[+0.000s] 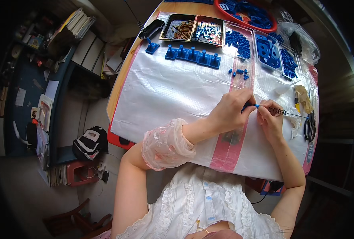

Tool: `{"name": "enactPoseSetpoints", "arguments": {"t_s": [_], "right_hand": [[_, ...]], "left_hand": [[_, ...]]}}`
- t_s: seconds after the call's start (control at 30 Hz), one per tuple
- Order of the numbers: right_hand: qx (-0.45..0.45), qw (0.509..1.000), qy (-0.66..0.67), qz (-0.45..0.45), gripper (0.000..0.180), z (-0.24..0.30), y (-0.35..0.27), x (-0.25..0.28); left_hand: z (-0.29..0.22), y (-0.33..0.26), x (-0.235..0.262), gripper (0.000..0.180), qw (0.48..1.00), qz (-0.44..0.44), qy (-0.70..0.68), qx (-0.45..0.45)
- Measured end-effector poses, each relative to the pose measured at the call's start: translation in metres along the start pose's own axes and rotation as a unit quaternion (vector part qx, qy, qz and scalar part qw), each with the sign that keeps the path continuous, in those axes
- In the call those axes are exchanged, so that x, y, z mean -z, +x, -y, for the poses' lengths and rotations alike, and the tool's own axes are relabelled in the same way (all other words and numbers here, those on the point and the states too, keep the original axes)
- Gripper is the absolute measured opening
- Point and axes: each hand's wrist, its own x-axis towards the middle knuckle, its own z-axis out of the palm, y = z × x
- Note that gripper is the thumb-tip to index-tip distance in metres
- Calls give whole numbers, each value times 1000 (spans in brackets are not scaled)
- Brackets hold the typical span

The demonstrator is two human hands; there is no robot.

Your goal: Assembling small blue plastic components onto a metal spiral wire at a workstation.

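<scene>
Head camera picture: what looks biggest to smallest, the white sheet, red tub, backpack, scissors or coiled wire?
1. White sheet
2. Red tub, though partly cut off
3. Backpack
Scissors and coiled wire: too alike to rank.

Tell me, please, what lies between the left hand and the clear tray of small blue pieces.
The head view shows a few loose blue pieces lying there on the white sheet.

home room: backpack [90,142], books [74,27]
</scene>
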Motion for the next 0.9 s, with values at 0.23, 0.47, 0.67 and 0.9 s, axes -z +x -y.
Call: {"name": "enactPoseSetpoints", "arguments": {"t_s": [0.23, 0.47, 0.67, 0.9], "right_hand": [[-7, 1000, -20, -12, 9, 4, -1, -3], [-11, 1000, -14, 2, 8, 8, 1, -4], [-17, 1000, -15, 6, 7, 8, 0, -1], [-21, 1000, -14, 15, 8, 9, 1, 0]], "left_hand": [[0, 1, -2, 13, 1000, -8, -20, 22], [-5, 3, -1, 11, 999, -3, -15, 38], [-5, 3, -3, 11, 999, 1, -16, 42], [-4, 3, -2, 13, 999, 5, -3, 41]]}}
